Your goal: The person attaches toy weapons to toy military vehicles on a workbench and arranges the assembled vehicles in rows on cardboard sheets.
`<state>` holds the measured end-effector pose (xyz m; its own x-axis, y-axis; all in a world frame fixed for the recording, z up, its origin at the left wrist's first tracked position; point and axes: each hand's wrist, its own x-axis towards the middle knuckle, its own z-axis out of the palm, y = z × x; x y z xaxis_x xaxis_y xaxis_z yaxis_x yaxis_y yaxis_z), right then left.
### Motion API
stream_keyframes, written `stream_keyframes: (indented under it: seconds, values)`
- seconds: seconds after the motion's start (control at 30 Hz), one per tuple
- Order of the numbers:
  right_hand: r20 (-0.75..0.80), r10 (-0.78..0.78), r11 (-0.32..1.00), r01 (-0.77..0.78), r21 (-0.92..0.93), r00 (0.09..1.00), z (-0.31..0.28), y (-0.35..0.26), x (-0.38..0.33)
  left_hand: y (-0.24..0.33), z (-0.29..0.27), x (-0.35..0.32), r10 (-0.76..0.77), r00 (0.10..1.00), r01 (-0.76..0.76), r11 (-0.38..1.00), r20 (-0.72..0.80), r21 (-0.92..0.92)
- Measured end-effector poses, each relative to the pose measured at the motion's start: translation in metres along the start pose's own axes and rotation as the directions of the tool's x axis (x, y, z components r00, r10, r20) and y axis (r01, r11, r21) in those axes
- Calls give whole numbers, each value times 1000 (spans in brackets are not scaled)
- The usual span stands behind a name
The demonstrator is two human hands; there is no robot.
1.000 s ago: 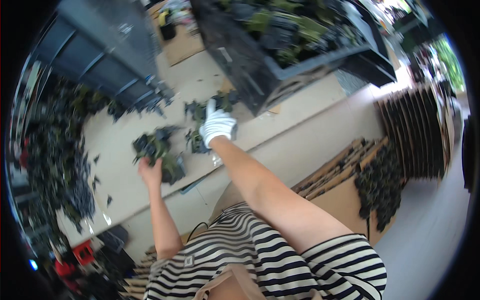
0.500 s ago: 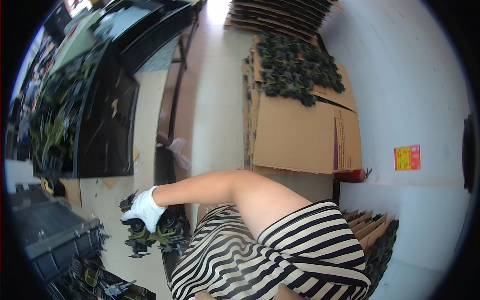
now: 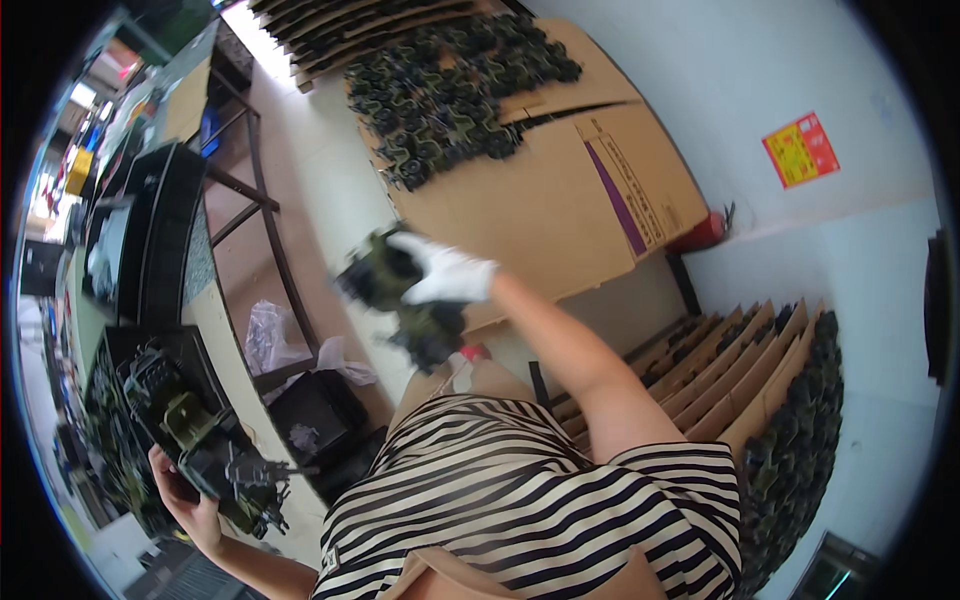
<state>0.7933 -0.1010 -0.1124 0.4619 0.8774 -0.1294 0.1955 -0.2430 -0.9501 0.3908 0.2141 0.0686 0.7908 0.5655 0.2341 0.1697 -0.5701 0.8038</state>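
Observation:
My right hand (image 3: 448,276), in a white glove, is closed on a cluster of dark green toy vehicle parts (image 3: 430,332) with black, wheel-like pieces. The cluster is blurred and hangs in front of the cardboard stack's near left corner. At the lower left, my bare left hand (image 3: 192,515) has its fingers wrapped round the side of a dark green toy military vehicle (image 3: 190,432). Grey gun-like pieces stick out at its near end. Part of the left fingers is hidden behind the vehicle.
On the cardboard stack (image 3: 540,225) many similar green parts (image 3: 440,100) lie spread out. Partitioned cardboard (image 3: 730,365) filled with parts stands at right. A red cylinder (image 3: 700,233) sits by the wall. The workbench (image 3: 240,365) runs along the left, with plastic bags (image 3: 275,338) beside it.
My right hand has lifted the toy vehicle parts off the bench and swung them right, toward the cardboard stack. My left hand has come into view holding a toy military vehicle. The view has turned right.

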Motion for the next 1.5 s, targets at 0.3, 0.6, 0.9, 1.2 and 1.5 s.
stream_keyframes:
  seconds: [0.3, 0.6, 0.9, 1.2, 1.5]
  values:
    - [-746, 610, 781, -357, 512, 266, -77, 116, -219, -20, 155, 256, 276, 836, -388, 908, 475, 155]
    - [-729, 684, 634, -461, 620, -40, -84, 112, -317, 62, 371, 355, 528, 428, -697, 709, 733, -104]
    - [-665, 716, 657, -529, 537, 215, -258, 187, -289, 125, 663, 406, 608, -125, -791, 416, 784, -449]
    - [-740, 414, 753, -656, -50, 530, -562, 357, -98, 79, 960, 433, 398, -95, -956, 219, 913, -195]
    - [-595, 412, 526, -713, -464, 690, -620, 431, 62, 13, 1019, 452, 172, 13, -994, 110, 985, -6]
